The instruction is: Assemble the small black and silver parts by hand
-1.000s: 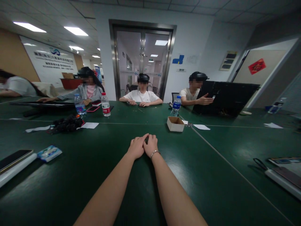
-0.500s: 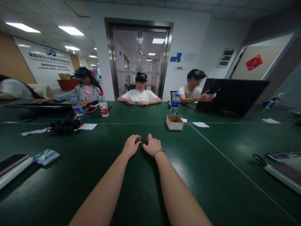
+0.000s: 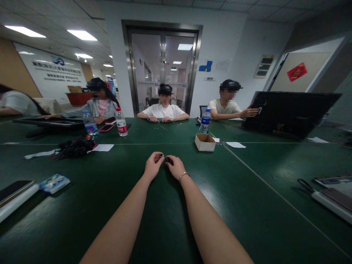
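Observation:
Both my forearms reach out over the dark green table [image 3: 165, 227]. My left hand [image 3: 152, 165] and my right hand [image 3: 174, 167] meet near the table's middle, fingers curled. Between the fingertips sits a small dark object with a metal bit [image 3: 165, 158]; it is too small to name. The left fingers pinch its left end and the right fingers hold its dark right part. A thin bracelet [image 3: 182, 175] circles my right wrist. A small open cardboard box [image 3: 205, 142] stands just beyond my hands to the right.
Three people sit at the far side, another at the far left. One person's hand holds a large black panel [image 3: 291, 112] at the right. Water bottles [image 3: 121, 123] [image 3: 204, 122], a black tangle [image 3: 74, 145], paper slips [image 3: 103, 147], a phone [image 3: 13, 187] and a scissors handle [image 3: 304, 184] lie around.
My hands, clasped together a second ago, came slightly apart and now pinch the small dark object between their fingertips. The black panel at the right has shifted further right.

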{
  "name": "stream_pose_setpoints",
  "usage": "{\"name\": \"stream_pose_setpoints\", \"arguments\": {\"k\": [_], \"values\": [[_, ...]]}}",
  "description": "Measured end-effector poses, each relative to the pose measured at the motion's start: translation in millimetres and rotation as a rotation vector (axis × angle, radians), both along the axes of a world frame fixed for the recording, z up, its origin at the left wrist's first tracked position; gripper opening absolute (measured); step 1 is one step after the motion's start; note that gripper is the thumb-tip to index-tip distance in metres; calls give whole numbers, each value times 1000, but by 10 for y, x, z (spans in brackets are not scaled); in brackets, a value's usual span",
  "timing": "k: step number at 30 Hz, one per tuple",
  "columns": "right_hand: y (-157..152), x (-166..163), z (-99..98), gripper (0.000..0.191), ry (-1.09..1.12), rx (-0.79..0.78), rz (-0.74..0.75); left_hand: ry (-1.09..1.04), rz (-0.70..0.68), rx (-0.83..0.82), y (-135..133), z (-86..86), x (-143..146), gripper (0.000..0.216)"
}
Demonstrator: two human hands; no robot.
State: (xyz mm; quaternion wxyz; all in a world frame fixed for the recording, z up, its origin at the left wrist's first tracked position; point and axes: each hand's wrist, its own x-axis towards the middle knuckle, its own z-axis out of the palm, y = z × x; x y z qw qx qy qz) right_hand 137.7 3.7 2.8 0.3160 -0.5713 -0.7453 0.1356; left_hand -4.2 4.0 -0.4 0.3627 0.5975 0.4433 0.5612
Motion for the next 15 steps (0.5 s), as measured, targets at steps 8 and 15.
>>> {"name": "stream_pose_setpoints", "arguments": {"k": [8,15], "values": [[75,0,-69,30,313,-8,-46,103,61,-3,8,-3,-40,31],[60,11,-50,23,410,106,64,121,-32,-32,1,6,-61,22]]}}
